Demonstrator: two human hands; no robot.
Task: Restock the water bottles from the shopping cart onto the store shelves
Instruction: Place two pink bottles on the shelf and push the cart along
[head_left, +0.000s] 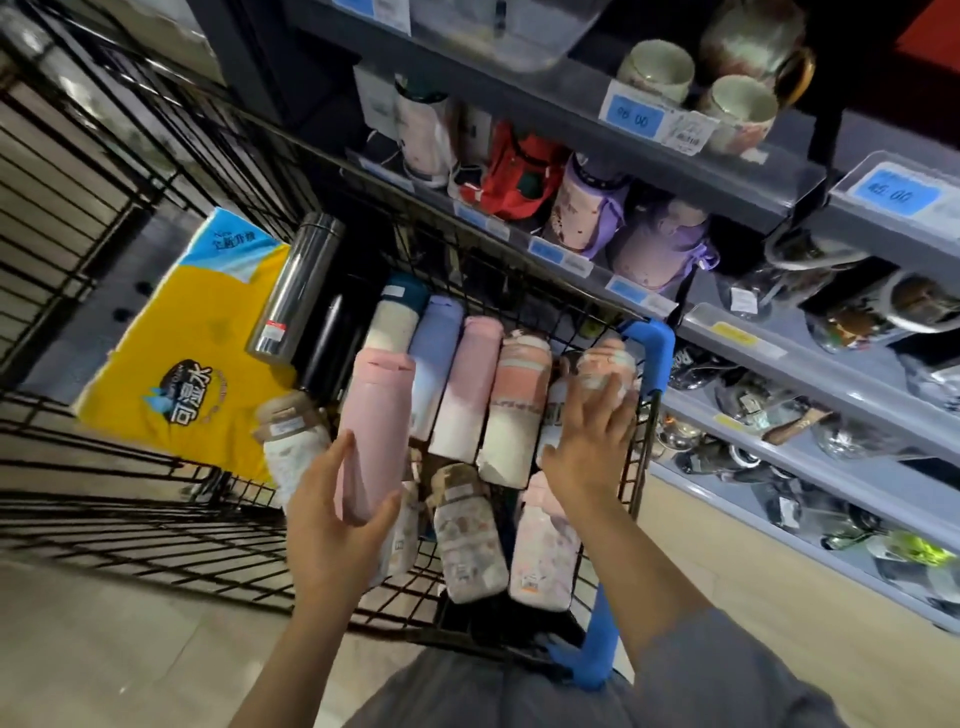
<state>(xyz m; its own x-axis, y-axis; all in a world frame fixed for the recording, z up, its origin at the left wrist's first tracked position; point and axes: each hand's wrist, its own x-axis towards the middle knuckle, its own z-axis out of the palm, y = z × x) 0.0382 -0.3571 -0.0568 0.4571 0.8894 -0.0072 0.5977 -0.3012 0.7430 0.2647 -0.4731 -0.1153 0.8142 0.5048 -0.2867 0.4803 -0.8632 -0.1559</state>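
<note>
A black wire shopping cart (641, 452) with a blue handle holds several water bottles lying side by side. My left hand (332, 512) grips the lower end of a pale pink bottle (376, 415) and holds it above the others. My right hand (589, 441) reaches over the cart's right side, its fingers curled on a small pink-and-white bottle (605, 364) by the handle. A steel flask (298, 288) leans at the cart's left. On the grey shelf (571, 254) behind stand purple, red and white bottles.
A yellow-and-blue pack of tissue (182, 358) lies in the cart's front section. Cups (737, 106) sit on the upper shelf with blue price tags. Lower shelves on the right hold glassware and dark mugs. Beige floor lies below.
</note>
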